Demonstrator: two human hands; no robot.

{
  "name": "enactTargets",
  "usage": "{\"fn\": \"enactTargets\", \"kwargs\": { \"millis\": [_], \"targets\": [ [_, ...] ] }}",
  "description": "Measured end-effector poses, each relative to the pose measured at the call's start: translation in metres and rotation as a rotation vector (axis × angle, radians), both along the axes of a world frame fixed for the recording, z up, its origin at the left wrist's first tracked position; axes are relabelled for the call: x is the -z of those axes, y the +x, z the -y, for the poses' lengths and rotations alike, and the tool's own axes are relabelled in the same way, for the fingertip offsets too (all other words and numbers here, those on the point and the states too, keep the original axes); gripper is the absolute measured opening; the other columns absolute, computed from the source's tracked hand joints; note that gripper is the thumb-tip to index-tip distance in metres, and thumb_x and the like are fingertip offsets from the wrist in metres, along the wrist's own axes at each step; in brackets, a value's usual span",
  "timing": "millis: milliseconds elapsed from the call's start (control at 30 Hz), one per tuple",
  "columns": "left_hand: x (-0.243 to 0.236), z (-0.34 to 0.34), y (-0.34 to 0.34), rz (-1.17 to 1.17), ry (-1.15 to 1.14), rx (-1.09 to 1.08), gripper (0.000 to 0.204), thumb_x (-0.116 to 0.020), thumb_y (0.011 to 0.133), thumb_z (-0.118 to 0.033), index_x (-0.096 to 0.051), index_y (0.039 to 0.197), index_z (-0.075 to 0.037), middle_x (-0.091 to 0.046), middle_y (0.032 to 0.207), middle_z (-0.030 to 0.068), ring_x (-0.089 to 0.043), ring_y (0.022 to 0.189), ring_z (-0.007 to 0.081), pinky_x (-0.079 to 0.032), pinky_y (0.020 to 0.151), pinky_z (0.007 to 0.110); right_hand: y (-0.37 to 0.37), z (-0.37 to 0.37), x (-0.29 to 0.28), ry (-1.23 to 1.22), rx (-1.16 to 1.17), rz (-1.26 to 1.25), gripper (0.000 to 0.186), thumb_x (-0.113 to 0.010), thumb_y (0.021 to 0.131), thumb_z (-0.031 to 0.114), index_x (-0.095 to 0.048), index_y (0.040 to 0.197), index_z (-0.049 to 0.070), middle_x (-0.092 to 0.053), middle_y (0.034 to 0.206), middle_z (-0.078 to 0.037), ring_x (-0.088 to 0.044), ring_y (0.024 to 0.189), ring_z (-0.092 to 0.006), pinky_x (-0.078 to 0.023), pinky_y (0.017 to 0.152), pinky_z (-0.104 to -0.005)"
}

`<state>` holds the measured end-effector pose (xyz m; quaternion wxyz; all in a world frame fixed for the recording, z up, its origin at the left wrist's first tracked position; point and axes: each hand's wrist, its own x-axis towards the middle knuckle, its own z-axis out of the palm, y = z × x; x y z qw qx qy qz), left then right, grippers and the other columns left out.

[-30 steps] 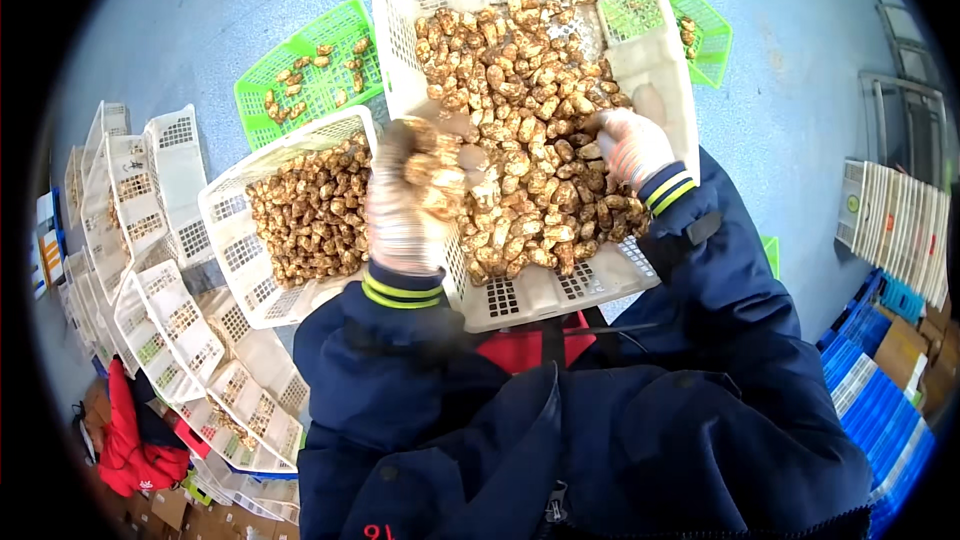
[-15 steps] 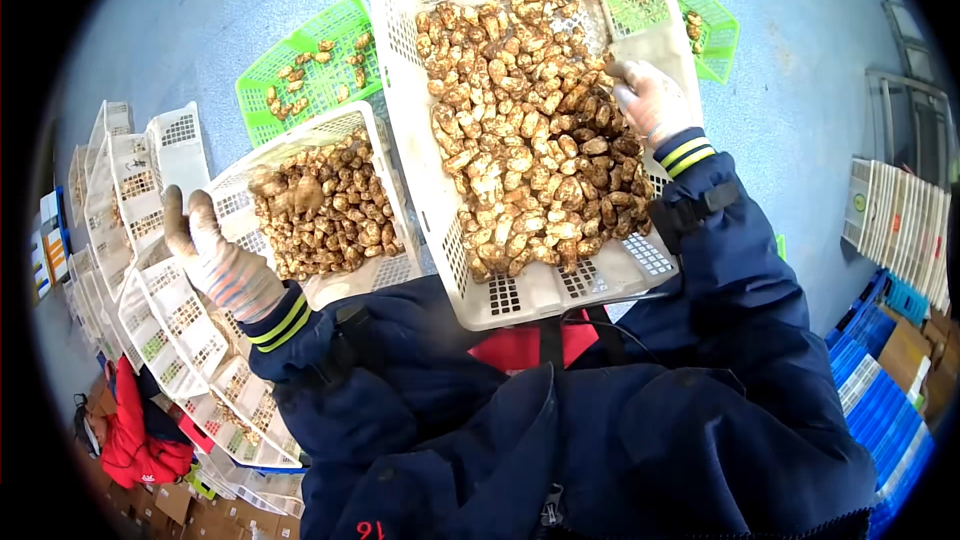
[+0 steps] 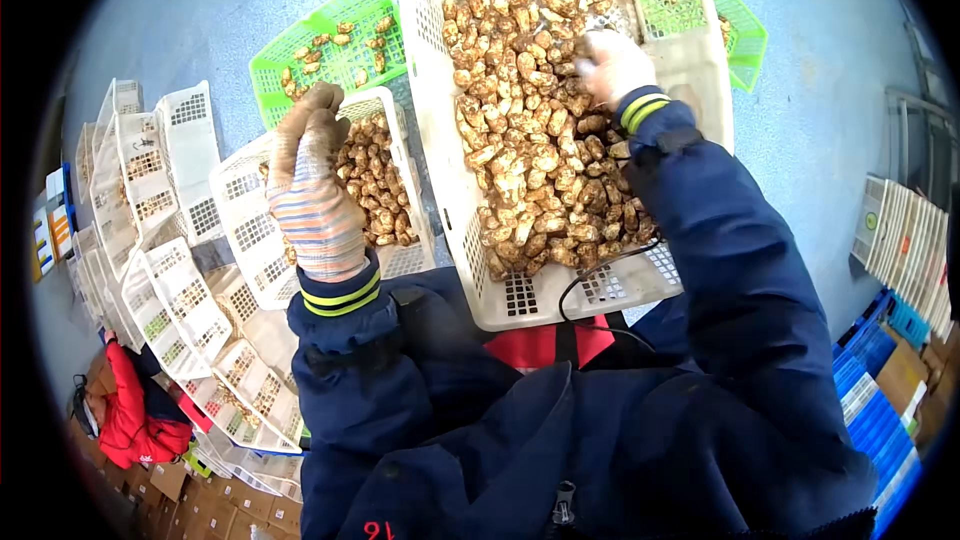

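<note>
A large white perforated crate [image 3: 440, 155] in front of me holds many small, knobbly, mottled brown-and-cream pieces [image 3: 530, 150] that look like tubers or mushrooms. Over its upper right part, my gloved right hand [image 3: 615, 68] bends its fingers down onto the pile. They are slightly blurred, and what lies between them is hidden. Left of this crate stands a smaller white crate [image 3: 255, 230] with browner pieces [image 3: 378, 180]. My left hand [image 3: 315, 175], in a striped glove with stained fingertips, reaches above it. Its fingers stretch forward, with no held piece visible, and cover part of the contents.
Behind the crates lie a green basket [image 3: 275, 70] with a few pieces and another green basket [image 3: 745, 35] at right. Nested white crates [image 3: 190, 165] stand at left, near a red jacket [image 3: 140, 405]. Blue crates [image 3: 880, 420] stand at lower right. A black cable [image 3: 575, 290] crosses the large crate's near rim.
My left hand has swung right and away from me, over the smaller crate; a blurred brown piece there is gone from view. My right hand has moved slightly left and farther over the pile.
</note>
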<state>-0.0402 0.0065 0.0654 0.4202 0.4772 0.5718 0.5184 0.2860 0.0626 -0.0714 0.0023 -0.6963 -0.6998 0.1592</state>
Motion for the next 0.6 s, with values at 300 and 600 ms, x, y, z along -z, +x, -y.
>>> {"fn": "enactTargets", "kwargs": {
  "millis": [300, 600],
  "targets": [
    [-0.011, 0.001, 0.014, 0.126, -0.046, 0.024, 0.028, -0.051, 0.096, -0.018, -0.060, 0.114, 0.002, -0.063, 0.112, 0.0140, -0.061, 0.106, 0.0223, -0.051, 0.089, 0.031, 0.064, 0.081, -0.118, -0.314, 0.466, -1.379, 0.050, -0.061, 0.089, 0.025, -0.049, 0.129, -0.003, -0.065, 0.108, -0.015, -0.063, 0.093, -0.0203, -0.050, 0.087, -0.0310],
    [-0.011, 0.002, 0.027, 0.175, -0.072, 0.066, 0.027, -0.051, 0.096, -0.013, -0.058, 0.115, 0.004, -0.061, 0.115, 0.0166, -0.061, 0.108, 0.0244, -0.052, 0.093, 0.034, 0.032, 0.049, -0.070, 0.097, -0.146, -0.299, 0.031, -0.055, 0.085, 0.022, -0.064, 0.112, 0.010, -0.061, 0.112, -0.012, -0.059, 0.103, -0.0308, -0.046, 0.091, -0.0383]
  ]
}}
